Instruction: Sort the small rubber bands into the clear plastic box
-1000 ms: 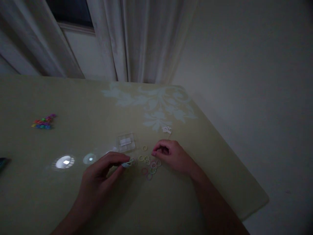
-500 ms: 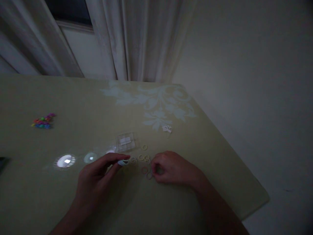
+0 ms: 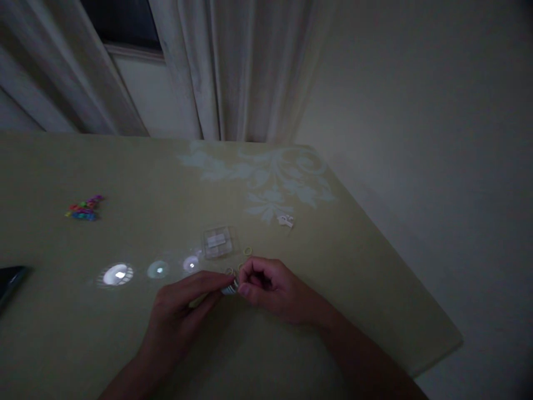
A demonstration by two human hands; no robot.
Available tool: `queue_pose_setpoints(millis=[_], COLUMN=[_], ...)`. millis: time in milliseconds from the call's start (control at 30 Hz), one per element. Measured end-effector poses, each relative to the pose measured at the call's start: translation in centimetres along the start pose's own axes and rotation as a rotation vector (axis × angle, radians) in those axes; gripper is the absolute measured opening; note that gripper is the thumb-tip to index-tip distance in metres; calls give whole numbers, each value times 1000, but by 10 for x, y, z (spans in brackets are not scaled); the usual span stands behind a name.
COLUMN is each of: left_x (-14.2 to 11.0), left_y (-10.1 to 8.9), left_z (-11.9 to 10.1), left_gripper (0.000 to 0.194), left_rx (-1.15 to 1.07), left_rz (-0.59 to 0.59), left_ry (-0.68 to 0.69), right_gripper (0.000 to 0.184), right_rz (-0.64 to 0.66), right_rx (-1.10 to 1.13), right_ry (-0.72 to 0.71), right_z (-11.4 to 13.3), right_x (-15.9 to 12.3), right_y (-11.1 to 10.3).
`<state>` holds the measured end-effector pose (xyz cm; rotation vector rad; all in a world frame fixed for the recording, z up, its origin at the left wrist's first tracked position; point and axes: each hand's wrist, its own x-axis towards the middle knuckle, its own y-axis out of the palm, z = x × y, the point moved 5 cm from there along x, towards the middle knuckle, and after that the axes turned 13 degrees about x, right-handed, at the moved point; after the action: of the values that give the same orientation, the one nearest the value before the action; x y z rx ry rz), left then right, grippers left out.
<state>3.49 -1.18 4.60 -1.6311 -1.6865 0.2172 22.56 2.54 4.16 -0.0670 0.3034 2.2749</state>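
Observation:
Between the thumb and fingers of my left hand (image 3: 183,303) is a small pale cylinder (image 3: 229,289), dark-striped or banded near its end. My right hand (image 3: 272,289) is closed in a pinch right at that end, with a small pale ring (image 3: 236,282) at its fingertips. Whether the ring is around the cylinder or apart from it is hard to make out. A loose yellowish ring (image 3: 247,251) lies on the table just beyond my right hand. Other rings are partly hidden behind my fingers.
A clear plastic box (image 3: 217,242) with compartments lies beyond my hands. Farther right is a small white item (image 3: 286,220). Multicoloured small pieces (image 3: 85,209) are heaped at the left, and a dark flat object (image 3: 10,280) lies at the left edge. The table's right edge (image 3: 387,244) slants toward me.
My right hand has moved left from the loose rings to the cylinder. My left hand has shifted slightly right and down with the cylinder, and the two hands now meet.

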Motion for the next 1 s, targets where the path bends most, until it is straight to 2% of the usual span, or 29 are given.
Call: queue_pose_setpoints(millis=[167,300,400,500,533,600,667,800,900,1000], left_x=[3,5,12,24,29,39,48,58,58,56], left_y=[1,3,-4,-21,-25,-26,-19,-4,3,5], left_z=[-6,-3,9,25,28,30,32,38,41,41], left_gripper=[27,22,15,14,15,23,32,35,37,39], left_rx=[21,57,178,392,474,623,735,883,954,969], left_rz=[-53,-59,-53,-98,-103,-16,130,347,422,442], left_ry=[86,143,135,96,120,230,314,331,343,351], right_gripper=[25,26,27,28,29,29,30,28,27,25], right_rz=[21,-18,-155,-343,-397,-477,-515,-512,-505,-514], right_rx=[-11,-21,-15,-30,-38,-45,-45,-37,-50,-85], right_ry=[-11,-41,-113,-218,-248,-291,-318,-345,-354,-360], right_z=[-3,-4,-5,-2,-1,2,4,10,14,15], right_x=[2,6,12,18,19,20,21,18,15,13], right_y=[7,7,-5,-27,-34,-45,-52,-49,-43,-39])
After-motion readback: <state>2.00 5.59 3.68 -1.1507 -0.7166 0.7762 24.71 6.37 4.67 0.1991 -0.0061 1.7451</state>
